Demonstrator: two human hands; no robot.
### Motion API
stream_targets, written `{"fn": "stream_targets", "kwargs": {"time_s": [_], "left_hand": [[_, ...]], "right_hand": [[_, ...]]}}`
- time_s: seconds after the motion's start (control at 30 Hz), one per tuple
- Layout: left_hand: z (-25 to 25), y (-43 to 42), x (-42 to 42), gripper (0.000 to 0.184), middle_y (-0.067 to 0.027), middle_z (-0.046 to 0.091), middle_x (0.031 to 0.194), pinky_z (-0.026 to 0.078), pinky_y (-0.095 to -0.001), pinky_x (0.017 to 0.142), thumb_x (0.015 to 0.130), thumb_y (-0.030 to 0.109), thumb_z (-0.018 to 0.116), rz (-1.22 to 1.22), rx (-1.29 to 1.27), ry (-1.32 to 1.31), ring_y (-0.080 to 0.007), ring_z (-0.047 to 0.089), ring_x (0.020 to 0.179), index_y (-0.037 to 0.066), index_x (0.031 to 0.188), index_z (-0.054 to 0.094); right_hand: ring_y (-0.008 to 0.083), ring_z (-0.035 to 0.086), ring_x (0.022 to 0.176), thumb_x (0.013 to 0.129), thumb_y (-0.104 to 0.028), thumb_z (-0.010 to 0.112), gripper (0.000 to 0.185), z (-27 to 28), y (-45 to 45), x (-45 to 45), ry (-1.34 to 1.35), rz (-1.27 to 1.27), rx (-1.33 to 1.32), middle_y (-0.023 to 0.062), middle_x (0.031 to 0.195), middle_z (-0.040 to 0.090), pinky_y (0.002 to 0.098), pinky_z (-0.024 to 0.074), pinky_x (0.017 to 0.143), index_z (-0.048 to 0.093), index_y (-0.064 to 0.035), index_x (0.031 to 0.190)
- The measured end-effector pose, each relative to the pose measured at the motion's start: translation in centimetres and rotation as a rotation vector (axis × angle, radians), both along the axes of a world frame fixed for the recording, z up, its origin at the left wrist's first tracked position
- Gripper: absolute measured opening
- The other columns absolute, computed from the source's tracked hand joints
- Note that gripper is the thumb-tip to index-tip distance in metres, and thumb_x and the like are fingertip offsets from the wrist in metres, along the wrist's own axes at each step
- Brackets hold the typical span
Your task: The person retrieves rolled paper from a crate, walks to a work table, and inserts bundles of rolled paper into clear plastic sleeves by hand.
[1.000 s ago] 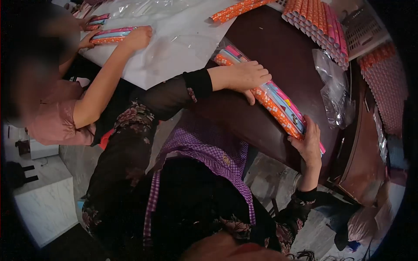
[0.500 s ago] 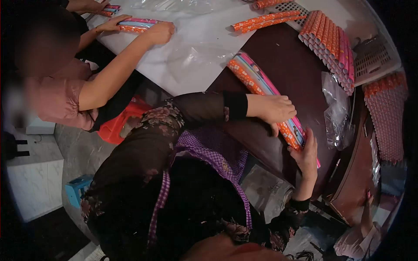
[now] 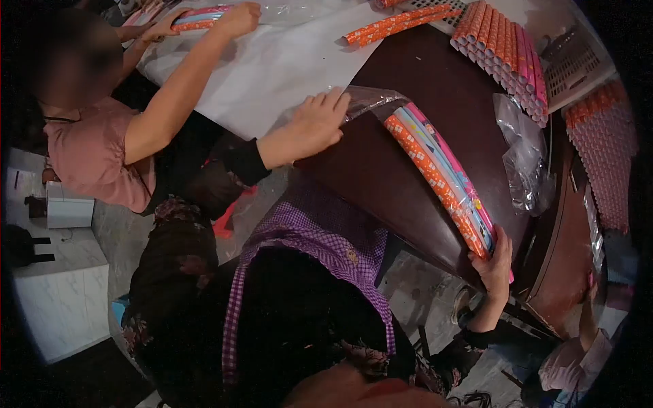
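Note:
A bundle of wrapping paper rolls (image 3: 442,177) in orange, light blue and pink lies slantwise on the dark brown table. My right hand (image 3: 494,264) is closed round its near end. Clear plastic film (image 3: 377,100) stretches out from the far end of the bundle toward the left. At that film's left end is my left hand (image 3: 314,129), fingers curled and closed on the plastic. The exact pinch is hidden behind the fingers.
Two orange rolls (image 3: 401,24) lie on white sheeting (image 3: 272,81). Stacked rolls (image 3: 503,54) stand beside a perforated basket (image 3: 578,61); more rolls (image 3: 602,163) are at far right. Loose plastic bags (image 3: 524,163) lie nearby. A co-worker's hand (image 3: 238,19) is by another bundle (image 3: 201,18).
My left hand has left the bundle's middle and moved left, drawing plastic film out from its far end. The bundle and my right hand have shifted slightly toward the lower right.

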State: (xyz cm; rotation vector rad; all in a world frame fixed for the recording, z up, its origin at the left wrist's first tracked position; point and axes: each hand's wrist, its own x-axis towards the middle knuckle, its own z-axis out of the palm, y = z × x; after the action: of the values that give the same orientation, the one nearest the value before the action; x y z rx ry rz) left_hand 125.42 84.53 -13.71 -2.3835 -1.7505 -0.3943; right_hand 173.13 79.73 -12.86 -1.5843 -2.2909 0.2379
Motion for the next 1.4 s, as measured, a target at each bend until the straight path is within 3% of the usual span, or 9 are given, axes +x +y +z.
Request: {"fn": "stream_targets", "kwargs": {"time_s": [0.1, 0.17, 0.3, 0.4, 0.6, 0.63, 0.83, 1.03, 1.4], "left_hand": [[-0.4, 1.9, -4.5, 0.04, -0.0195, 0.063, 0.099, 0.05, -0.0408, 0.081, 0.081, 0.019, 0.063, -0.031, -0.246, 0.033, -0.031, 0.062, 0.087, 0.0, 0.116, 0.057], [1.3, 5.0, -7.6, 0.025, -0.0139, 0.063, 0.075, 0.051, -0.0377, 0.063, 0.085, 0.015, 0.056, -0.032, -0.346, -0.384, -0.0226, 0.062, 0.067, 0.0, 0.104, 0.064], [8.8, 10.9, -12.6, 0.026, -0.0063, 0.06, 0.071, 0.047, -0.0262, 0.053, 0.088, 0.012, 0.052, 0.141, -0.588, -0.809, -0.0108, 0.058, 0.058, -0.001, 0.108, 0.062], [9.8, 15.4, -15.1, 0.033, -0.0117, 0.065, 0.085, 0.053, -0.0313, 0.066, 0.089, 0.017, 0.059, 0.247, -0.406, -0.384, -0.0198, 0.065, 0.075, -0.001, 0.116, 0.057], [9.7, 12.0, -3.1, 0.045, -0.0172, 0.061, 0.114, 0.049, -0.0399, 0.089, 0.087, 0.027, 0.065, -0.403, 0.401, 0.114, -0.0296, 0.06, 0.107, 0.0, 0.122, 0.055], [9.5, 9.2, 0.4, 0.063, -0.0176, 0.048, 0.137, 0.034, -0.0458, 0.106, 0.081, 0.04, 0.068, -0.471, 0.119, 0.006, -0.0351, 0.042, 0.129, 0.0, 0.128, 0.051], [2.2, 8.2, 9.5, 0.103, -0.0211, 0.05, 0.128, 0.035, -0.0434, 0.103, 0.059, 0.055, 0.078, -0.865, 0.027, 0.104, -0.0364, 0.046, 0.121, -0.006, 0.134, 0.041], [-0.7, 9.3, 10.6, 0.101, -0.0152, 0.058, 0.106, 0.041, -0.0367, 0.089, 0.059, 0.061, 0.076, -0.904, 0.015, -0.061, -0.0287, 0.055, 0.099, -0.007, 0.128, 0.046], [-0.8, 8.6, 11.0, 0.098, -0.0176, 0.056, 0.111, 0.043, -0.0371, 0.091, 0.06, 0.053, 0.078, -0.849, 0.007, -0.102, -0.0299, 0.054, 0.102, -0.012, 0.126, 0.046]], "right_hand": [[0.0362, 0.052, 0.106, 0.054, -0.007, 0.082, 0.086, -0.4, -0.2, 0.5, 0.024, -0.033, -0.025, 0.0181, 0.112, 0.055, 0.0433, 0.0438, 0.093, 0.044, -0.0036, 0.131], [0.0362, 0.052, 0.107, 0.054, -0.007, 0.082, 0.086, 0.1, 0.3, 0.6, 0.013, -0.022, -0.024, 0.018, 0.112, 0.055, 0.0431, 0.0438, 0.093, 0.044, -0.0038, 0.131], [0.0362, 0.051, 0.108, 0.054, -0.007, 0.082, 0.085, 0.6, 0.5, 0.5, 0.014, -0.021, -0.08, 0.0172, 0.112, 0.055, 0.043, 0.044, 0.093, 0.044, -0.0038, 0.131], [0.0362, 0.052, 0.107, 0.054, -0.007, 0.082, 0.085, 0.7, 0.9, 0.5, -0.004, -0.017, -0.096, 0.0163, 0.113, 0.056, 0.0429, 0.0442, 0.092, 0.044, -0.0036, 0.131], [0.0367, 0.053, 0.103, 0.052, -0.007, 0.082, 0.086, 0.2, 0.9, 0.7, 0.009, 0.068, 0.006, 0.0176, 0.109, 0.057, 0.0434, 0.0444, 0.091, 0.045, -0.003, 0.129], [0.0367, 0.053, 0.103, 0.052, -0.007, 0.082, 0.086, 0.3, 0.8, 0.6, 0.009, 0.069, 0.002, 0.0176, 0.109, 0.057, 0.0434, 0.0444, 0.091, 0.045, -0.003, 0.129], [0.0371, 0.052, 0.103, 0.051, -0.008, 0.082, 0.086, 0.9, 1.3, -0.3, 0.006, 0.085, -0.039, 0.0178, 0.109, 0.056, 0.0442, 0.044, 0.091, 0.045, -0.0019, 0.128], [0.0368, 0.052, 0.104, 0.051, -0.009, 0.083, 0.086, 0.1, 1.5, 0.1, 0.005, 0.056, -0.042, 0.0177, 0.111, 0.055, 0.0433, 0.0428, 0.092, 0.045, -0.0011, 0.128], [0.0374, 0.051, 0.103, 0.053, -0.011, 0.082, 0.086, 1.0, 4.3, -3.8, -0.013, 0.117, -0.041, 0.0178, 0.109, 0.055, 0.0443, 0.0418, 0.092, 0.043, -0.0004, 0.129]]}}
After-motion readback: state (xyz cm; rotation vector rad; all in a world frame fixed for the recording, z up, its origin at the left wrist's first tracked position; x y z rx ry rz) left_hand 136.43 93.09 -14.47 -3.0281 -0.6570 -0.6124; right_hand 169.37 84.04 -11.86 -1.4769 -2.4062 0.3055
